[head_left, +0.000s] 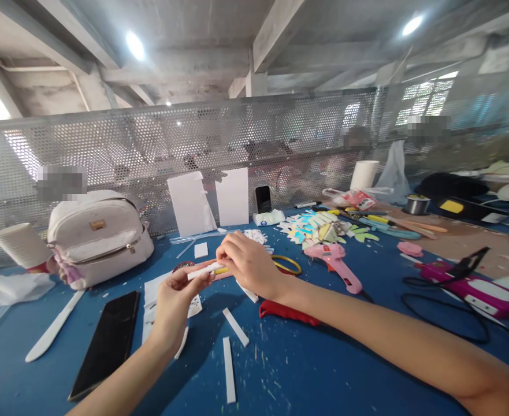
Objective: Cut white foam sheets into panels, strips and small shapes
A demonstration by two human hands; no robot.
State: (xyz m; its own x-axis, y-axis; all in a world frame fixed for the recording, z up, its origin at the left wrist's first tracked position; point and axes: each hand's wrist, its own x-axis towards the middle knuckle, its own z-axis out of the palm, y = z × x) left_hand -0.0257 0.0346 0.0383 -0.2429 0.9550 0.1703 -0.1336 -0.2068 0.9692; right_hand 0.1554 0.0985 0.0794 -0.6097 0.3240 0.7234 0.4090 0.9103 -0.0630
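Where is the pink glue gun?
In the head view, the pink glue gun lies on the blue table, right of the right hand, just in front of the pile of coloured paper shapes.

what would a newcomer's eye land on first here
Both hands meet at centre: the left hand and right hand pinch a white strip above the blue table. A pink glue gun lies to the right, and a white backpack stands far left.

No legible text or labels.
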